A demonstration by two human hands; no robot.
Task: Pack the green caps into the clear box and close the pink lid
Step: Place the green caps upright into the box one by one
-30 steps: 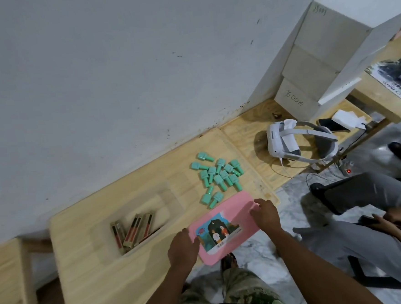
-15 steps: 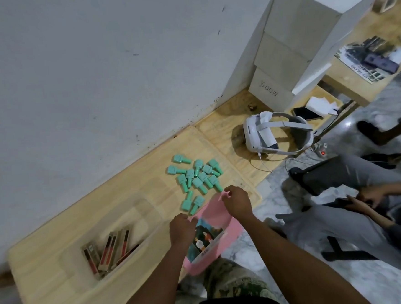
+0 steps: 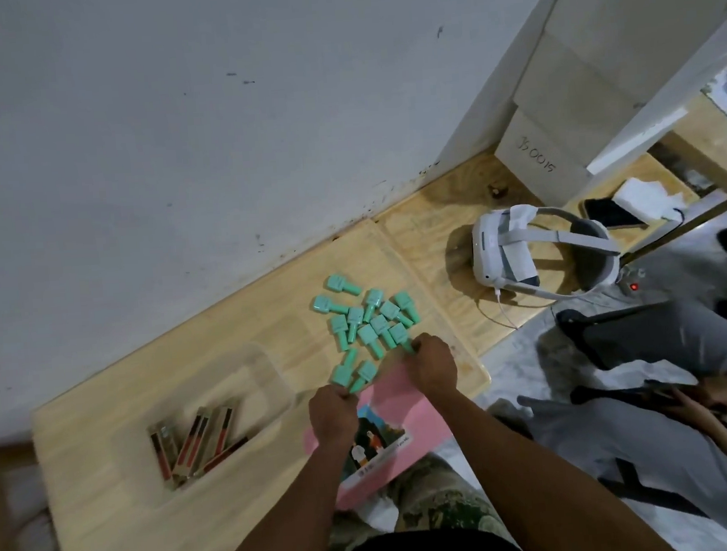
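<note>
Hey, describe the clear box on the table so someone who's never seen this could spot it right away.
Start at the long wooden table against the white wall. Left of the pile of green caps, beside the left hand, sits the clear box. It is see-through with rounded corners, and it alone holds red and gold tubes.

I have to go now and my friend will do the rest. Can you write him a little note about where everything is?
Left hand and right hand: both grip the far edge of the pink lid, which hangs partly off the table toward you.
Green caps: loose in a pile on the table, just beyond the lid.
Clear box: left of the lid, holding only some red sticks.
Done: no caps packed.
Left: put the caps in, then close the lid.
</note>
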